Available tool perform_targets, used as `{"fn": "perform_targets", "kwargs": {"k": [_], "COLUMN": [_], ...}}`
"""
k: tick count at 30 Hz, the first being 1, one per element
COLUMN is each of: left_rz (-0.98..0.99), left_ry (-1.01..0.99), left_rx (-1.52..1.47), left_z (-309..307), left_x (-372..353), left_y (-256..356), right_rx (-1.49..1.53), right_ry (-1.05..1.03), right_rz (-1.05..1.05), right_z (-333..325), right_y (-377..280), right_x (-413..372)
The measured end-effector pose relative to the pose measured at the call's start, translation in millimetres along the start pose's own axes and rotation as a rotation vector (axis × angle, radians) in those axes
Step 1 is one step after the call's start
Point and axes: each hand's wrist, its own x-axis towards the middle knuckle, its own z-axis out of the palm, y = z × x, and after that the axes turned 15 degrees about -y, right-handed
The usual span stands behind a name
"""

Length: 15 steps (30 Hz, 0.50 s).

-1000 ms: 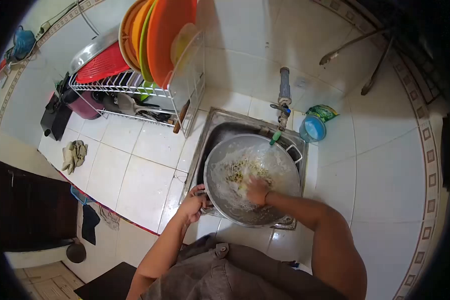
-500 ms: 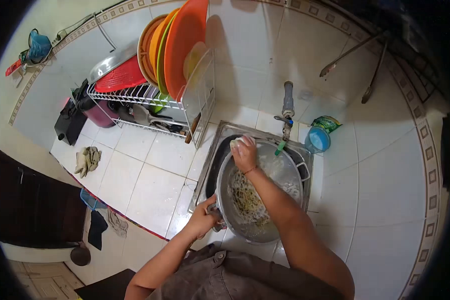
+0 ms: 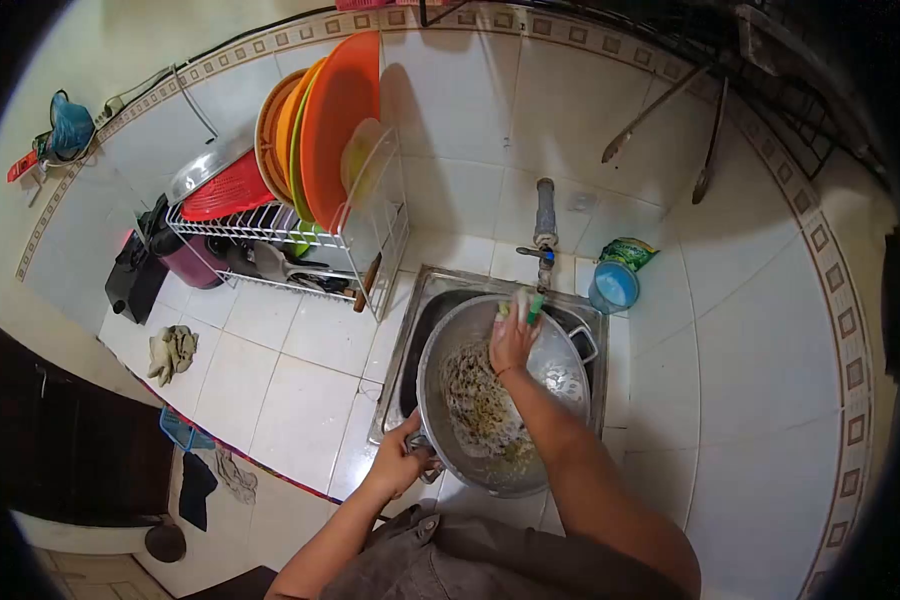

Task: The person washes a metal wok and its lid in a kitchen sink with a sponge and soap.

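Observation:
A large metal pot point(image 3: 555, 372) sits tilted in the sink point(image 3: 398, 385), with suds and brownish residue spread over its inside. My left hand point(image 3: 398, 462) is closed around the pot's near-left handle point(image 3: 432, 468). At the pot's far inner rim, my right hand point(image 3: 511, 340) presses a pale, foamy sponge point(image 3: 503, 313), mostly covered by the fingers and slightly blurred. Just beside those fingers hangs the green nozzle point(image 3: 536, 305) of the tap point(image 3: 544, 240). The pot's other handle point(image 3: 587, 343) points toward the back right.
Behind the sink's right corner stand a blue tub point(image 3: 615, 287) and a green packet point(image 3: 630, 252). A white dish rack point(image 3: 355, 262) holds orange, green and red plasticware on the left. Crumpled gloves point(image 3: 173, 352) lie on the tiled counter point(image 3: 305, 410).
My right hand has shifted along the pot's far rim toward the tap nozzle. My left hand keeps its hold on the handle. The camera view has shifted somewhat.

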Motion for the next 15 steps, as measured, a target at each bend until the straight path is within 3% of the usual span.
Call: {"fn": "perform_targets", "kwargs": {"k": [2, 4, 6, 10, 13, 15], "left_rz": [-0.025, 0.014, 0.017, -0.015, 0.014, 0.028], "left_ry": [-0.027, -0.013, -0.041, -0.012, -0.039, -0.072], "left_rx": [-0.033, -0.027, -0.020, -0.021, 0.033, 0.050], "left_z": [-2.4, -6.7, -17.3, -14.6, -8.1, -5.5], "left_x": [1.1, 3.4, 9.8, 6.5, 5.3, 6.7], "left_y": [-2.4, -11.5, -23.7, -14.8, -7.1, -1.6], "right_rx": [0.014, 0.062, 0.081, 0.202, -0.102, 0.118], "right_ry": [-0.042, -0.374, -0.653, -0.845, -0.332, -0.055], "right_rz": [0.096, 0.235, -0.011, -0.360, -0.193, -0.020], "right_z": [8.1, -1.5, -1.1, -18.6, -25.3, -16.0], "right_y": [3.8, -20.4, -3.4, 46.9, 57.6, 34.6], "right_x": [-20.9, -53.5, -96.5, -92.9, -58.1, -23.1]}}
